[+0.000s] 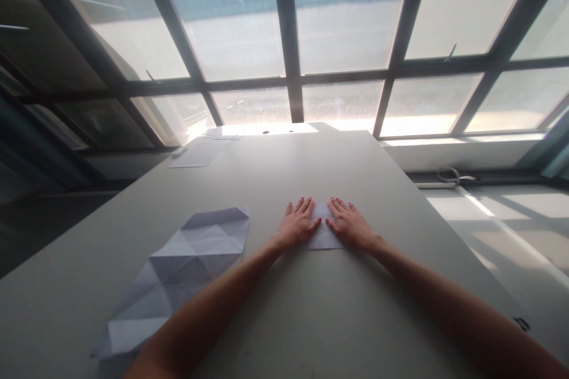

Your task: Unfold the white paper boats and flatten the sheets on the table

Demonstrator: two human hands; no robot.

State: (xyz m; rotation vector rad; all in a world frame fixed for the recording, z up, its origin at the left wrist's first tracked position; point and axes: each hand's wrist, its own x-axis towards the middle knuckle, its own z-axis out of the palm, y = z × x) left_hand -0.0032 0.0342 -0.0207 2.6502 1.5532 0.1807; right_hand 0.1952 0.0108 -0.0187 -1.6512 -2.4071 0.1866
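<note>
A small folded white paper [322,235] lies flat on the grey table [284,308] in front of me. My left hand [297,224] presses its left part with the fingers spread flat. My right hand [350,224] lies palm down on its right part, fingers apart. The two thumbs nearly meet over the paper's middle. Neither hand grips anything.
A larger creased white sheet [186,260] with many fold lines lies at the left, partly under my left forearm. More flat sheets [195,157] rest at the far left end of the table. Large windows stand behind, and a looped cable [451,176] lies on the sill at the right.
</note>
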